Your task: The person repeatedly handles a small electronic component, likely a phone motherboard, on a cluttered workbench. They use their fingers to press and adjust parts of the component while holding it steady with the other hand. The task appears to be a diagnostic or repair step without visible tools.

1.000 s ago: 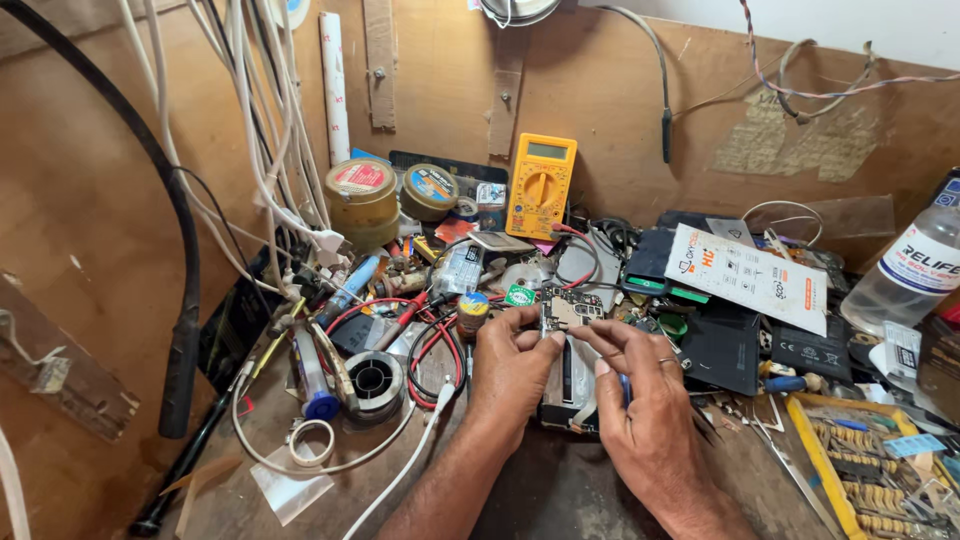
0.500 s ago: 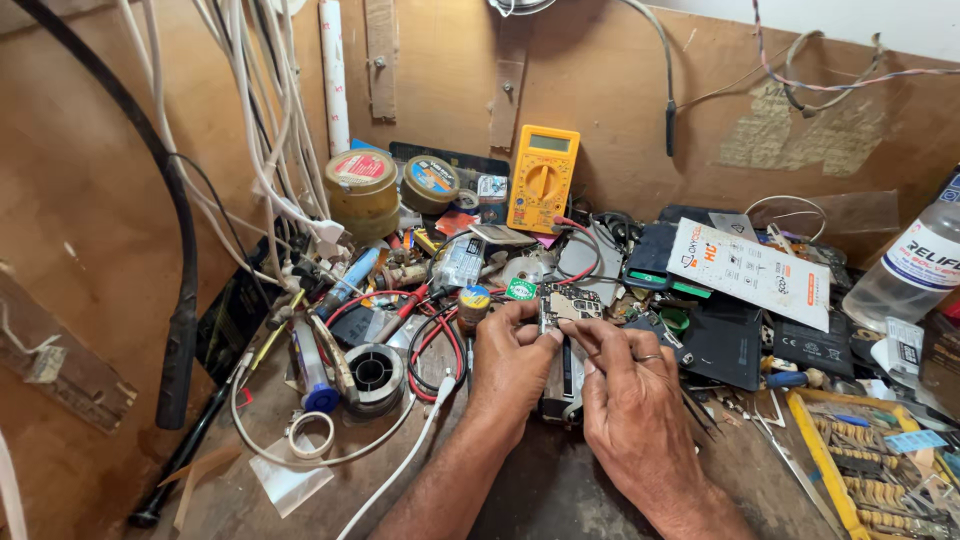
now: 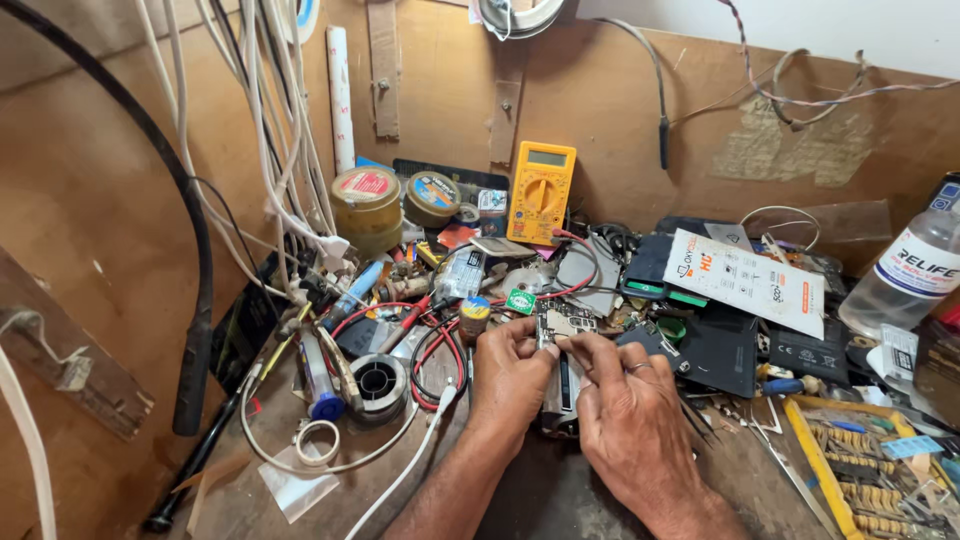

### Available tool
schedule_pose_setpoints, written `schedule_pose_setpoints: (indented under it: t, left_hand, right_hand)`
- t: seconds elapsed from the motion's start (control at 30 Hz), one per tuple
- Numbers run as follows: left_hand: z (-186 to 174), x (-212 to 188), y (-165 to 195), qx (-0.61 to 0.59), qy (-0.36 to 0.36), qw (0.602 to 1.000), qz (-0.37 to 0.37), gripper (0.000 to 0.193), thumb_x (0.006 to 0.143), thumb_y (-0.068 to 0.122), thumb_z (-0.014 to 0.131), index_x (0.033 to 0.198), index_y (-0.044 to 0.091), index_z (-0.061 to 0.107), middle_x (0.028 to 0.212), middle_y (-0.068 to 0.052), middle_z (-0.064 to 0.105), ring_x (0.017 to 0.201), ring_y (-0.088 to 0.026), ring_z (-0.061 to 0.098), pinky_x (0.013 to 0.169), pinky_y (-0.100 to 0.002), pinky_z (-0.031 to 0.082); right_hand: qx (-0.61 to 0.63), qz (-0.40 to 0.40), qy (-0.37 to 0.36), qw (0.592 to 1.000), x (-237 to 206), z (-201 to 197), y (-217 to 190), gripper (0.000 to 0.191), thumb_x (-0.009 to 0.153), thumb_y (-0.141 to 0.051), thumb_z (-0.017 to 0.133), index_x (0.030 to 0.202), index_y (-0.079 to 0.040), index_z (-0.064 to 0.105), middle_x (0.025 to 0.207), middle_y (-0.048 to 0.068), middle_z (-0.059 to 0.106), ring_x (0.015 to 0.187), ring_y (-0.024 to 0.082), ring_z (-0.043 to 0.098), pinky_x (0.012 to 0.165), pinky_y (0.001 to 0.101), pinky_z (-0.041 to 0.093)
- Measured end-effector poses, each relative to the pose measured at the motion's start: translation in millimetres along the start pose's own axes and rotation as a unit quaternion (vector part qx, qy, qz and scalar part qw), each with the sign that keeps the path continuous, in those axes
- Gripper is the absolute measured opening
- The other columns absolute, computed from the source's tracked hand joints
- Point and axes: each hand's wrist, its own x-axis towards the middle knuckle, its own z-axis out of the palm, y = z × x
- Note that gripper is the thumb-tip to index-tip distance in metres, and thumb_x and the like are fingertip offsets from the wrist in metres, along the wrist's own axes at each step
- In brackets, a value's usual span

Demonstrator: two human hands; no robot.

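Observation:
My left hand (image 3: 510, 378) and my right hand (image 3: 630, 415) meet at the middle of a cluttered wooden bench. Both pinch a small circuit board (image 3: 560, 322) with tiny metal parts, held just above a dismantled phone body (image 3: 562, 395) that lies between the hands. A ring sits on one finger of my right hand. A yellow multimeter (image 3: 541, 192) leans against the back wall, its red lead (image 3: 440, 345) looping down to the left of my left hand.
Two round tins (image 3: 368, 205) stand at the back left. A solder spool (image 3: 378, 380) and white cable (image 3: 400, 480) lie left. Phone batteries (image 3: 720, 350), a white card (image 3: 745, 280), a clear bottle (image 3: 905, 275) and a yellow-edged tray (image 3: 870, 470) crowd the right. Cables (image 3: 270, 150) hang at left.
My right hand has shifted up and left onto the small board, joining the left hand's grip. The view has moved slightly closer.

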Motion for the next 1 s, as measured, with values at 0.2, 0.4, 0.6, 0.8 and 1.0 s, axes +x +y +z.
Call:
schedule_pose_setpoints:
  t: [0.2,0.4,0.6,0.8,1.0]
  left_hand:
    - [0.2,0.9,4.8,-0.036,-0.036,0.999,-0.011,0.039,0.085,-0.003,0.066,0.124,-0.007,0.065,0.092,-0.009,0.078,0.077,-0.011,0.07,0.069,-0.024,0.055]
    - [0.2,0.7,13.5,-0.086,-0.07,0.993,-0.029,0.042,0.085,-0.004,0.064,0.127,-0.008,0.064,0.102,-0.012,0.078,0.087,-0.014,0.074,0.077,-0.027,0.059]
    - [3.5,-5.2,14.5,-0.086,-0.126,0.988,-0.031,0.043,0.087,-0.002,0.066,0.129,-0.007,0.065,0.105,-0.013,0.077,0.088,-0.014,0.072,0.078,-0.027,0.058]
    - [3.0,-5.8,14.8,-0.079,-0.128,0.988,-0.018,0.044,0.085,0.002,0.066,0.129,-0.006,0.065,0.106,-0.011,0.078,0.088,-0.011,0.072,0.079,-0.025,0.058]
    - [4.2,-5.0,18.5,-0.059,-0.108,0.992,-0.023,0.043,0.08,0.008,0.067,0.12,-0.006,0.072,0.1,-0.012,0.079,0.082,-0.012,0.072,0.073,-0.026,0.058]
  right_hand:
    - [0.225,0.084,0.126,0.963,-1.3,5.8,20.3,0.026,0.098,-0.003,0.054,0.124,-0.002,0.057,0.118,0.012,0.077,0.113,0.021,0.07,0.098,0.04,0.049]
    - [0.307,0.185,0.169,0.918,7.7,17.8,43.0,0.034,0.096,-0.009,0.063,0.127,0.002,0.053,0.128,0.011,0.069,0.097,0.016,0.061,0.085,0.0292,0.051]
    - [0.394,0.245,0.065,0.883,13.4,22.6,51.8,0.047,0.091,-0.017,0.07,0.131,-0.001,0.052,0.116,0.01,0.069,0.098,0.012,0.066,0.08,0.0266,0.056]
    - [0.416,0.229,0.063,0.878,13.6,22.6,49.5,0.047,0.089,-0.013,0.073,0.13,0.001,0.054,0.114,0.011,0.07,0.1,0.011,0.067,0.085,0.0255,0.057]
    - [0.412,0.236,0.064,0.878,14.0,23.1,48.9,0.049,0.088,-0.011,0.074,0.13,0.002,0.055,0.111,0.01,0.07,0.097,0.01,0.066,0.084,0.0258,0.057]
